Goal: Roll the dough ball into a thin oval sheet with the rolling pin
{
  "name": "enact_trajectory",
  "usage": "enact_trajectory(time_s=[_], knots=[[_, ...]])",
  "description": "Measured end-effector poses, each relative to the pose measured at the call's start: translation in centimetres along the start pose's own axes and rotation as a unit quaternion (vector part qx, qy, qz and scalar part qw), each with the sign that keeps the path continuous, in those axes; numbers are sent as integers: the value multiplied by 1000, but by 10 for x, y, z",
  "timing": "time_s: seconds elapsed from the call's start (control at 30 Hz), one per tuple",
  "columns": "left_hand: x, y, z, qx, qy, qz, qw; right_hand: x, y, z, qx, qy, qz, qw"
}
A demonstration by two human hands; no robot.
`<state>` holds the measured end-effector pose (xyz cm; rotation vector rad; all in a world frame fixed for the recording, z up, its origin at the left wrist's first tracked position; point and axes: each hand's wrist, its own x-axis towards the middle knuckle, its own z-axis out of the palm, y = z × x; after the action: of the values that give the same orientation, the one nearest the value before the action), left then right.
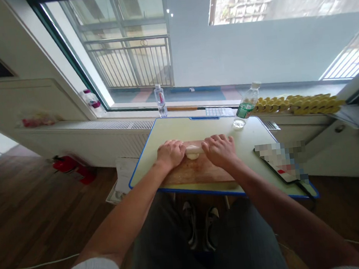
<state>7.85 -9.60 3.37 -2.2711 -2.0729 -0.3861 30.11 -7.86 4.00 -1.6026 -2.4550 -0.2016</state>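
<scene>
Now both hands (172, 153) (220, 149) curl closed around a smooth, pale rolling pin (194, 149), atop rounded white dough (192, 156) on a brown wooden board (199, 171).

Indoor room, looks like a public building, office or classroom type; can't tell which, edges are blurry. Clues: small blue-edged table (179, 129) against a wide window (197, 55), slotted vent (120, 124) along the sill (59, 126), red fire extinguisher (74, 168) on dark wood-look floor (21, 219). Through the window: pale wall (261, 53), metal railing (130, 64) by tall panes (127, 7).
</scene>
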Motion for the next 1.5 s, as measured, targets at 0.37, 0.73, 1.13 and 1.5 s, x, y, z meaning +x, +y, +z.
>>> enact_trajectory(time_s=[0.37,0.73,1.13,1.5], knots=[[29,-2,-3,-13,-25,0,1000,30,7,4,68,-54,65,994],[23,-7,-13,-41,-112,4,993,31,21,11,121,-50,0,991],[25,-20,-2,-39,-52,-28,997,33,19,19,94,-4,57,994],[2,-7,-3,-24,11,-7,1000,-3,1,11,60,14,80,995]])
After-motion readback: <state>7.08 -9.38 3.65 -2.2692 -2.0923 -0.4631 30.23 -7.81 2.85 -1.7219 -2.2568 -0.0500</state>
